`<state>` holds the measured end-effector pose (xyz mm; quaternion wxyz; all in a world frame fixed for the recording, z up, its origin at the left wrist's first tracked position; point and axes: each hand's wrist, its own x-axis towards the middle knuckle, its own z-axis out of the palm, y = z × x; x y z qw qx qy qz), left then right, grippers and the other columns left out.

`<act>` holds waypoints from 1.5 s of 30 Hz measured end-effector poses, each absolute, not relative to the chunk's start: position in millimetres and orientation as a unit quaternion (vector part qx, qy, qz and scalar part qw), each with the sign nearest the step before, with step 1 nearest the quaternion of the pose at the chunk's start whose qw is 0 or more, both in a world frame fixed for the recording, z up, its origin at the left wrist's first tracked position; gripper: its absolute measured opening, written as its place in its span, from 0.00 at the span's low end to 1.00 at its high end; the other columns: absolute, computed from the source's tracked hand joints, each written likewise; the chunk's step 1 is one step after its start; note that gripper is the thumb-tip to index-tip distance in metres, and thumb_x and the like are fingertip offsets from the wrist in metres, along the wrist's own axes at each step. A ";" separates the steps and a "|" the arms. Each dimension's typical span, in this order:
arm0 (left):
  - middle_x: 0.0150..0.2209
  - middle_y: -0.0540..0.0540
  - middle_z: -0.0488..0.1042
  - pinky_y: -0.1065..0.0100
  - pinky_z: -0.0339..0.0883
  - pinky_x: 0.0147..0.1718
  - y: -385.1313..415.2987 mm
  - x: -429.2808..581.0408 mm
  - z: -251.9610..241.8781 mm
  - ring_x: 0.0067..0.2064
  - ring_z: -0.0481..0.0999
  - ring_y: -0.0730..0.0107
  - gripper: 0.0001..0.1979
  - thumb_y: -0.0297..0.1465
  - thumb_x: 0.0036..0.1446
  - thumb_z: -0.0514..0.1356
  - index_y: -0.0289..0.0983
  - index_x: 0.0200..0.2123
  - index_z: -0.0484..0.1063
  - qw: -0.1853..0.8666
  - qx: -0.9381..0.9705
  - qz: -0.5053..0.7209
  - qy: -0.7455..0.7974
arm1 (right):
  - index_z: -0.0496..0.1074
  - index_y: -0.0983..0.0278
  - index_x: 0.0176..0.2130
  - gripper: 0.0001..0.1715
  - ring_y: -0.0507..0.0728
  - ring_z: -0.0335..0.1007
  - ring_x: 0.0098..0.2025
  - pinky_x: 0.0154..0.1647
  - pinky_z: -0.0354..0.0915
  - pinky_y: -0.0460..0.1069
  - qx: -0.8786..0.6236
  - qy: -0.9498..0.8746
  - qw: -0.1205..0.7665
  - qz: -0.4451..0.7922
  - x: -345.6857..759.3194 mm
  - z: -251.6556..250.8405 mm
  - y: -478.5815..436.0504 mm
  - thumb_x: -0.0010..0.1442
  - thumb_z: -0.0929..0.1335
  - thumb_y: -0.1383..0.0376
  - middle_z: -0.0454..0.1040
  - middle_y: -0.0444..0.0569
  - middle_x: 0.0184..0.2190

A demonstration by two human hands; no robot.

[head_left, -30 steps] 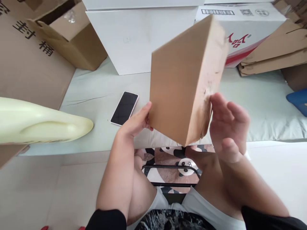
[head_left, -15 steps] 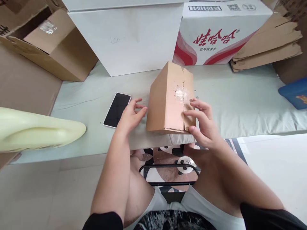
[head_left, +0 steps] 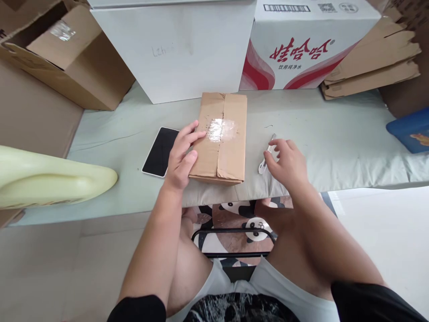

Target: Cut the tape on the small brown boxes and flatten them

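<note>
A small brown cardboard box [head_left: 231, 154] lies flat on the pale green cloth in front of me, with clear tape [head_left: 221, 129] across its top seam. My left hand [head_left: 182, 156] rests against the box's left side, fingers apart, the tips on its top edge. To the right of the box lies a white utility knife [head_left: 263, 166]. Right beside that knife is my right hand [head_left: 287, 161], fingers bent and apart, its fingertips partly over the handle; I cannot tell if they touch it. A dark-screened phone [head_left: 159, 152] lies left of the box, partly behind my left hand.
Behind stand a large white box [head_left: 181, 53] and a white and red printed carton [head_left: 301, 58]. An open brown carton [head_left: 97, 67] is at the back left, flattened cardboard [head_left: 375, 67] at the back right. A pale yellow object [head_left: 56, 176] juts in from the left; a blue item [head_left: 410, 129] sits right.
The box has gone from tilted to lying flat, further left, uncovering the knife. My left hand has come onto its side. My right hand has left the box and moved over beside the knife.
</note>
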<state>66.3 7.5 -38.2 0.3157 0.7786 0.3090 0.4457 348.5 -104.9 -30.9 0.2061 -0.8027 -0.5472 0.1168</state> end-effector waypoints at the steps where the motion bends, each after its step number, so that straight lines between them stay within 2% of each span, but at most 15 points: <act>1: 0.69 0.43 0.70 0.43 0.59 0.72 5.3 67.9 -39.0 0.72 0.67 0.47 0.28 0.57 0.67 0.51 0.47 0.57 0.76 0.305 0.781 0.453 0.305 | 0.72 0.66 0.58 0.28 0.70 0.77 0.44 0.44 0.72 0.66 -0.831 -0.517 0.154 0.135 352.7 -31.8 -102.2 0.66 0.63 0.53 0.79 0.63 0.46; 3: 0.68 0.43 0.70 0.41 0.56 0.73 -2.0 74.7 -40.7 0.72 0.66 0.48 0.28 0.56 0.68 0.49 0.46 0.56 0.75 0.269 0.786 0.467 0.301 | 0.67 0.67 0.64 0.34 0.73 0.76 0.43 0.42 0.70 0.65 -0.839 -0.505 0.093 0.179 356.8 -32.8 -99.3 0.65 0.64 0.53 0.81 0.61 0.41; 6: 0.66 0.42 0.73 0.37 0.53 0.74 -19.2 92.0 -43.1 0.75 0.61 0.47 0.28 0.56 0.68 0.46 0.44 0.51 0.72 0.208 0.800 0.481 0.292 | 0.64 0.64 0.67 0.38 0.72 0.75 0.38 0.39 0.67 0.61 -0.823 -0.517 0.096 0.213 353.6 -31.4 -98.5 0.60 0.66 0.58 0.80 0.56 0.34; 10: 0.57 0.41 0.80 0.40 0.61 0.69 -40.9 112.8 -45.5 0.69 0.70 0.50 0.21 0.49 0.70 0.47 0.44 0.52 0.68 0.169 0.813 0.507 0.232 | 0.69 0.62 0.61 0.34 0.66 0.70 0.31 0.35 0.62 0.56 -0.814 -0.502 0.149 0.252 348.0 -28.6 -96.1 0.56 0.69 0.59 0.77 0.51 0.27; 15: 0.54 0.41 0.81 0.44 0.67 0.66 -46.1 120.7 -46.4 0.64 0.75 0.52 0.21 0.48 0.70 0.47 0.42 0.53 0.69 0.137 0.809 0.532 0.210 | 0.73 0.59 0.45 0.18 0.56 0.62 0.24 0.29 0.62 0.52 -0.757 -0.444 0.359 0.317 361.8 -29.1 -86.6 0.58 0.63 0.55 0.68 0.44 0.22; 17: 0.54 0.40 0.81 0.44 0.68 0.65 -45.8 122.6 -46.5 0.62 0.76 0.52 0.21 0.47 0.70 0.47 0.41 0.52 0.69 0.130 0.803 0.545 0.205 | 0.71 0.58 0.44 0.20 0.55 0.63 0.24 0.29 0.64 0.52 -0.712 -0.421 0.460 0.323 372.4 -25.7 -82.4 0.59 0.60 0.53 0.64 0.42 0.22; 20: 0.53 0.40 0.81 0.44 0.68 0.65 -48.0 126.4 -46.3 0.61 0.77 0.52 0.21 0.46 0.70 0.46 0.41 0.53 0.69 0.128 0.797 0.554 0.203 | 0.72 0.56 0.46 0.19 0.54 0.68 0.27 0.33 0.68 0.52 -0.563 -0.386 0.654 0.326 382.4 -13.1 -79.4 0.55 0.65 0.55 0.64 0.41 0.25; 23: 0.53 0.39 0.81 0.44 0.68 0.64 -52.6 128.9 -46.4 0.62 0.76 0.51 0.21 0.46 0.70 0.47 0.41 0.53 0.68 0.129 0.798 0.552 0.205 | 0.73 0.54 0.45 0.16 0.52 0.66 0.23 0.26 0.64 0.49 -0.482 -0.379 0.741 0.273 374.2 6.9 -83.6 0.54 0.69 0.60 0.65 0.39 0.24; 26: 0.54 0.39 0.80 0.44 0.68 0.64 -56.6 129.7 -48.5 0.63 0.74 0.50 0.21 0.46 0.70 0.48 0.40 0.54 0.69 0.133 0.797 0.552 0.205 | 0.73 0.54 0.42 0.08 0.50 0.54 0.15 0.17 0.51 0.48 -0.512 -0.416 0.736 0.156 352.3 29.0 -94.2 0.62 0.69 0.56 0.62 0.37 0.19; 29: 0.53 0.39 0.81 0.43 0.68 0.64 -59.1 130.5 -51.6 0.65 0.72 0.48 0.22 0.48 0.69 0.48 0.40 0.53 0.70 0.141 0.790 0.560 0.208 | 0.73 0.56 0.35 0.15 0.49 0.47 0.15 0.17 0.46 0.48 -0.544 -0.457 0.703 0.027 333.0 44.9 -104.5 0.63 0.71 0.49 0.53 0.36 0.17; 31: 0.53 0.39 0.81 0.44 0.68 0.64 -60.3 131.7 -53.0 0.66 0.71 0.47 0.23 0.49 0.69 0.48 0.39 0.53 0.70 0.146 0.787 0.564 0.206 | 0.70 0.58 0.30 0.20 0.48 0.48 0.17 0.20 0.48 0.49 -0.545 -0.469 0.695 -0.016 325.9 49.4 -109.4 0.59 0.74 0.47 0.53 0.37 0.19; 34: 0.53 0.38 0.81 0.44 0.68 0.64 -61.9 133.6 -53.4 0.65 0.72 0.47 0.23 0.48 0.69 0.48 0.39 0.52 0.70 0.147 0.787 0.565 0.198 | 0.64 0.58 0.29 0.23 0.49 0.54 0.19 0.20 0.52 0.50 -0.547 -0.492 0.677 0.024 319.6 49.9 -115.8 0.58 0.76 0.49 0.62 0.39 0.21; 39: 0.54 0.39 0.81 0.44 0.68 0.64 -64.5 134.7 -51.6 0.64 0.73 0.49 0.23 0.48 0.69 0.47 0.40 0.53 0.70 0.152 0.791 0.556 0.204 | 0.72 0.58 0.41 0.11 0.51 0.69 0.22 0.22 0.61 0.49 -0.624 -0.555 0.539 0.112 307.7 45.7 -125.8 0.68 0.69 0.54 0.74 0.41 0.24; 41: 0.53 0.38 0.81 0.44 0.68 0.64 -65.0 134.6 -50.8 0.64 0.74 0.49 0.23 0.48 0.70 0.47 0.39 0.53 0.70 0.155 0.792 0.555 0.204 | 0.74 0.58 0.43 0.09 0.50 0.69 0.22 0.23 0.63 0.48 -0.635 -0.581 0.494 0.123 304.1 43.6 -128.0 0.68 0.68 0.56 0.75 0.41 0.25; 45: 0.53 0.39 0.81 0.45 0.69 0.64 -65.2 134.8 -50.3 0.65 0.72 0.49 0.23 0.48 0.70 0.47 0.39 0.53 0.70 0.149 0.793 0.555 0.201 | 0.72 0.58 0.37 0.03 0.48 0.62 0.19 0.20 0.57 0.46 -0.635 -0.612 0.467 0.062 300.8 41.0 -130.0 0.63 0.70 0.62 0.69 0.38 0.21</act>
